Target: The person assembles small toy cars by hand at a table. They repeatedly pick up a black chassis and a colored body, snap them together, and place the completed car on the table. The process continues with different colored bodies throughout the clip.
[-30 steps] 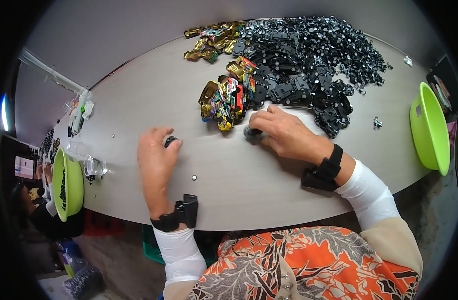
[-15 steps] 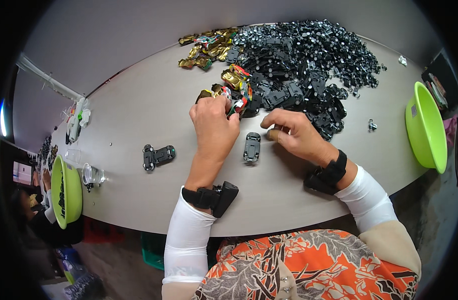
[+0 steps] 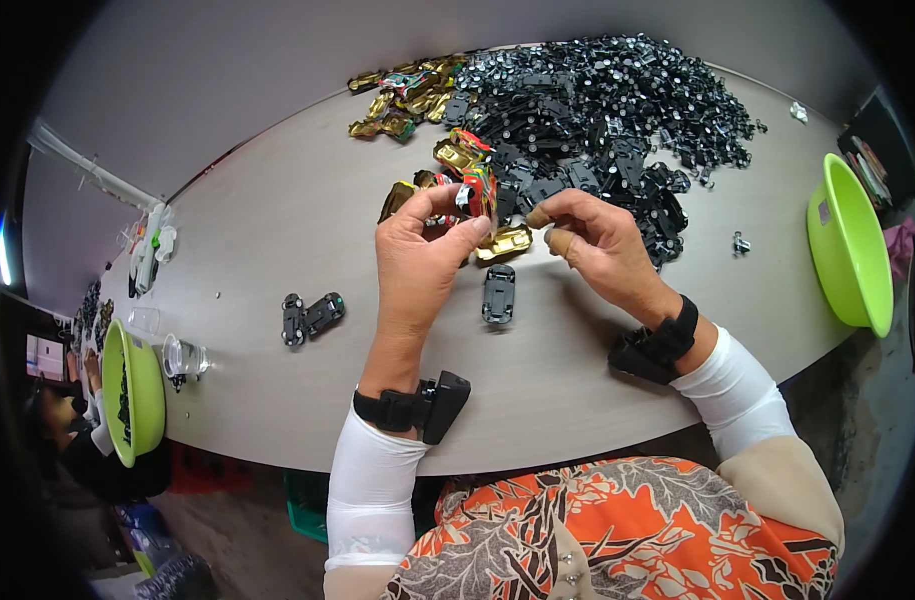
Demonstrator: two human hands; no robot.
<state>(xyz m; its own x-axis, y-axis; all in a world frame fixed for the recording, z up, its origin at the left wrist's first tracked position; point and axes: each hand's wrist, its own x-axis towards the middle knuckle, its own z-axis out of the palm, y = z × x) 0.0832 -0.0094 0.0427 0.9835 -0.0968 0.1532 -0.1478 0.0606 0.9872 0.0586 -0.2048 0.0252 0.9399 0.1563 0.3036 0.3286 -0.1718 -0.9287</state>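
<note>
My left hand (image 3: 417, 245) pinches a red, green and white toy car body (image 3: 476, 193) between thumb and fingers, just above other car bodies. A gold toy car body (image 3: 505, 243) lies on the table right beside my left thumb. My right hand (image 3: 607, 245) hovers by the edge of the black parts, its fingers curled and thumb apart from the forefinger, with nothing visible between them. In front of both hands a black toy car chassis (image 3: 498, 295) with wheels lies on the table. Two more black chassis (image 3: 323, 313) lie together at the left.
A large heap of black chassis and small wheel pieces (image 3: 617, 110) covers the far middle, with gold car bodies (image 3: 407, 100) at its left. Green basins stand at the right (image 3: 847, 250) and left (image 3: 137, 395). A clear cup (image 3: 182, 356) is near the left basin. Another person sits far left.
My left hand has lifted a colourful toy car body from the small pile. The gold body by my thumb now shows. My right hand has shifted slightly up, its fingers still apart.
</note>
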